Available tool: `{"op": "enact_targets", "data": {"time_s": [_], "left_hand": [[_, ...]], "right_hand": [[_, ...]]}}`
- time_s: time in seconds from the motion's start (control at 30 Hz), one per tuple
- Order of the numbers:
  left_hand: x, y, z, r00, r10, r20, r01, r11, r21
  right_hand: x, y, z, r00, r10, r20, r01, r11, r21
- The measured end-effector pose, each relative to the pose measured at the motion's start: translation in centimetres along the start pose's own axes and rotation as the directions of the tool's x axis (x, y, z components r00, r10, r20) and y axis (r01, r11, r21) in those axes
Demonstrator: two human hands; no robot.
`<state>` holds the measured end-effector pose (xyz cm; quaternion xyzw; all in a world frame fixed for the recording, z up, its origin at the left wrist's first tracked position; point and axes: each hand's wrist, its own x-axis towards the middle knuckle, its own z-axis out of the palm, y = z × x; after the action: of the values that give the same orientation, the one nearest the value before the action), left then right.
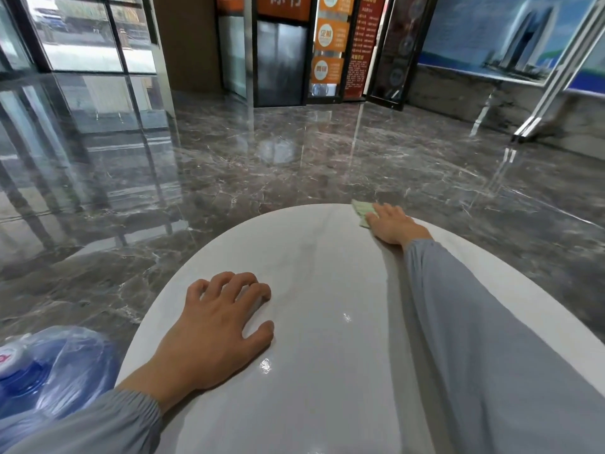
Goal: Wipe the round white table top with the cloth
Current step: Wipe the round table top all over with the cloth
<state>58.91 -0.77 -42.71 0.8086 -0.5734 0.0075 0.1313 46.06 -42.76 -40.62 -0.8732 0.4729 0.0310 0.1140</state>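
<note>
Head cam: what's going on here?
A person is wiping the round white table top with a pale green cloth. The right hand, arm stretched out, presses the cloth flat near the table's far edge. The left hand rests on the near left part of the top, holding nothing. A blue water jug wrapped in plastic sits on the floor at lower left.

1. my left hand point(222, 329) sits close in, palm down, fingers spread and loosely bent, holding nothing.
2. my right hand point(389, 224) lies flat, palm down, fingers straight, with the right arm point(474, 322) stretched far forward.
</note>
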Motion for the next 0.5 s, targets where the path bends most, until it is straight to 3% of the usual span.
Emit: {"op": "enact_targets", "data": {"time_s": [0.27, 0.5], "left_hand": [[0.6, -0.6, 0.6, 0.999, -0.022, 0.045, 0.019, 0.998, 0.060], [0.1, 0.6, 0.0, 0.999, -0.042, 0.014, 0.041, 0.998, 0.055]], "right_hand": [[-11.1, 16.7, -0.8, 0.947, 0.321, -0.024, -0.320, 0.947, 0.031], [-25.4, 20.3, 0.5, 0.903, 0.430, 0.003, -0.429, 0.901, 0.064]]}}
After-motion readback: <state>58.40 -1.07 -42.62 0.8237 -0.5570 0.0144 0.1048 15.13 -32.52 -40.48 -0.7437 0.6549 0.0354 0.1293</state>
